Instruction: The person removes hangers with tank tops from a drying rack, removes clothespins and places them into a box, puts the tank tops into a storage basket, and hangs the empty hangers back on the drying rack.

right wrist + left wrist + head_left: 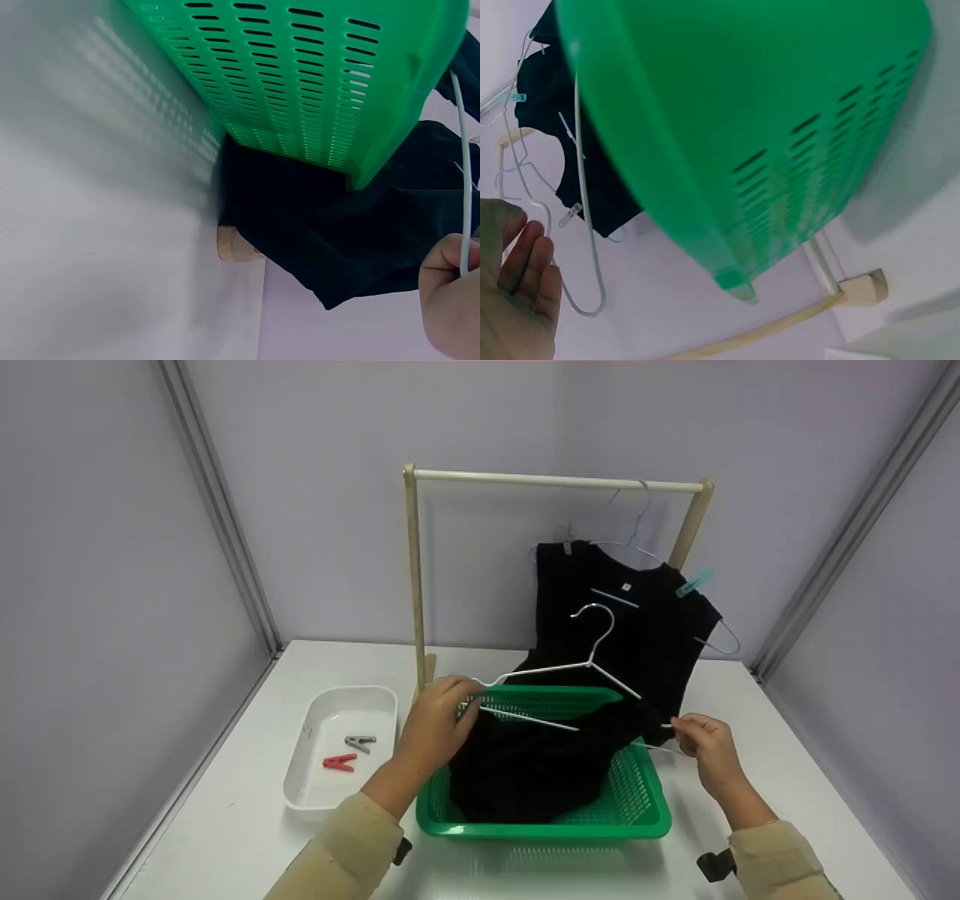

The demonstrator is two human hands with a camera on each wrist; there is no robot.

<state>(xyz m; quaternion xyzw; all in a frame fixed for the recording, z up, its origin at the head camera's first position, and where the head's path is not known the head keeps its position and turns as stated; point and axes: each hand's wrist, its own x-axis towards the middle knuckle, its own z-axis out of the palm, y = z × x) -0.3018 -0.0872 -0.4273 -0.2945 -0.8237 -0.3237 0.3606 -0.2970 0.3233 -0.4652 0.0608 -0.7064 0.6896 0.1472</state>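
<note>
The left hand [435, 724] has its fingers [536, 262] loosely bent, thumb [466, 721] apart below them, the left forearm [341, 847] slanting back to the hand's left. The right hand [709, 744], lower and well apart, pinches thumb to fingers, the right forearm [781, 859] slanting back to its right

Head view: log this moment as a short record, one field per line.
Left hand: holds the white hanger at its left end
Right hand: pinches the hanger's right end
Black cloth: over the hanger's right arm, the rest in the green basket
Rack: a sleeveless black top hangs from it, clipped at both shoulders
White tray: red clip, gray clip
</note>
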